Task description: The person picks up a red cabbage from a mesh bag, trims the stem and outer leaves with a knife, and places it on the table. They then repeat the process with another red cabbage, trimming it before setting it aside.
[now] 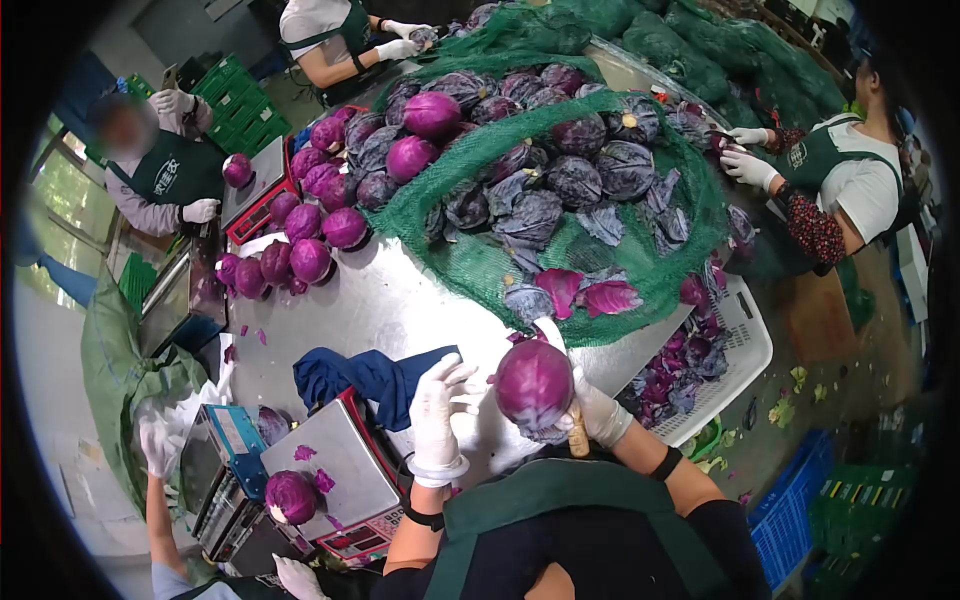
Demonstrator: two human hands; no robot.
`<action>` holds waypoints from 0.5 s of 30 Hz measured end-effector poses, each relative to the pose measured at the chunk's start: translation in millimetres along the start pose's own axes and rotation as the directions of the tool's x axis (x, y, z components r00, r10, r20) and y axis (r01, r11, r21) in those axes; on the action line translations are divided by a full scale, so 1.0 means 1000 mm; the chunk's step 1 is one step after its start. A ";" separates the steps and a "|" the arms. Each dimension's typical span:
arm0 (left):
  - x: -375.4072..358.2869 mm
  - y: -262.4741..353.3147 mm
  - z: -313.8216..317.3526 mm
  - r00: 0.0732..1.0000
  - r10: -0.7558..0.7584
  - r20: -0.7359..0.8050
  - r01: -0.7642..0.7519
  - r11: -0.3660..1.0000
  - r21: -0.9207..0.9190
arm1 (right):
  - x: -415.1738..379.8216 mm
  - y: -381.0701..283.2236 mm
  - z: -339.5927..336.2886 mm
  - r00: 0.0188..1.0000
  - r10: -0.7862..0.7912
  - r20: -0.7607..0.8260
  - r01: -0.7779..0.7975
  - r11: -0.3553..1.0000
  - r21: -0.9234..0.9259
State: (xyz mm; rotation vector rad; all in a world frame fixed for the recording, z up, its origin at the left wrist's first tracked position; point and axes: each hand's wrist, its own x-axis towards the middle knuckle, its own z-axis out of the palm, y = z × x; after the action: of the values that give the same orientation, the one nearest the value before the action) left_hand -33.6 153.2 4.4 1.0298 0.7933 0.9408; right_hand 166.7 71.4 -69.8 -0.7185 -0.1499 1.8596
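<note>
A peeled red cabbage [535, 384] is up in front of me, above the near edge of the metal table. My right hand [603, 407], in a white glove, is closed on a knife with a wooden handle [578, 432]. Its pale blade [549, 332] shows beyond the cabbage, and the cabbage rests against this hand. My left hand [440, 408], also gloved, is raised left of the cabbage with fingers apart, apparently not touching it. Just beyond, loose purple leaves [607, 298] lie on a green mesh bag [470, 283] full of unpeeled red cabbages [530, 217].
Peeled cabbages [309, 260] cluster at the table's left. A scale [330, 467] bearing one cabbage [290, 497] and a blue cloth [362, 383] lie left of me. A white crate [745, 345] of leaf scraps stands right. Co-workers [850, 165] stand around the table.
</note>
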 end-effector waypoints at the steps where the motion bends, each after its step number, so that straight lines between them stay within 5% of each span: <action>1: 0.002 -0.002 0.003 1.000 -0.010 -0.002 0.011 0.996 0.085 | 0.005 0.001 0.009 0.986 0.069 -0.152 -0.023 0.957 0.288; 3: 0.012 -0.021 0.002 0.996 -0.011 0.087 -0.011 0.969 0.248 | 0.019 0.013 -0.016 0.969 0.161 -0.185 -0.097 0.944 0.314; 6: 0.009 -0.027 0.010 0.929 -0.201 0.311 0.152 0.973 0.176 | 0.007 0.009 -0.027 0.984 0.023 0.175 -0.027 0.999 0.020; 9: 0.008 -0.039 0.014 0.947 -0.131 0.294 0.089 0.984 0.153 | 0.009 0.009 -0.022 0.979 -0.050 0.200 0.090 0.976 -0.200; 15: 0.003 -0.041 0.000 0.943 -0.219 0.251 0.201 0.975 0.097 | 0.012 -0.004 -0.017 0.993 0.036 0.116 0.009 0.931 -0.366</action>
State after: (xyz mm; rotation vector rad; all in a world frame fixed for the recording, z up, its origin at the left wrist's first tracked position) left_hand -21.5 147.0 -34.8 1.0802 0.7032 0.5841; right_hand 176.1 80.0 -86.7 -0.8606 -0.5843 1.9096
